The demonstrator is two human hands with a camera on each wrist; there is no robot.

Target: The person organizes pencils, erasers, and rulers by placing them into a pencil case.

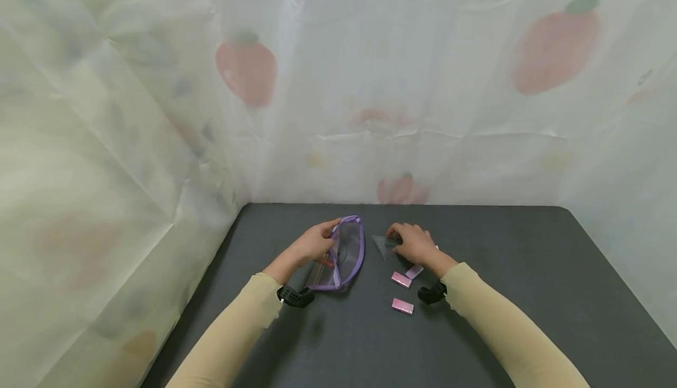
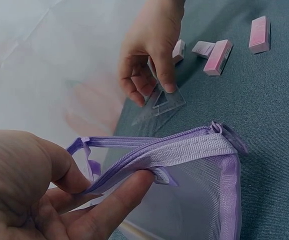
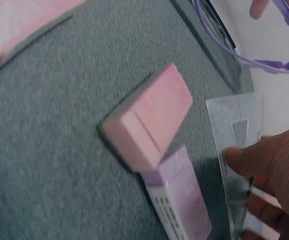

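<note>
left hand (image 1: 312, 246): pinching the open rim of the purple mesh pouch (image 1: 346, 254), left of centre on the dark table (image 1: 529, 270) | right hand (image 1: 415, 244): fingers curled, gripping the clear triangle ruler (image 1: 384, 245) flat on table, right of pouch | 3 pink erasers (image 1: 402, 280) near side of ruler

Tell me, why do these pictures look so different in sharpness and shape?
Head view: wide lens bends the backdrop, soft even light, faint shadows under the arms on the table. Left wrist view: the left hand looms large and soft. Right wrist view: the pink eraser and clear set square are blurred.
</note>
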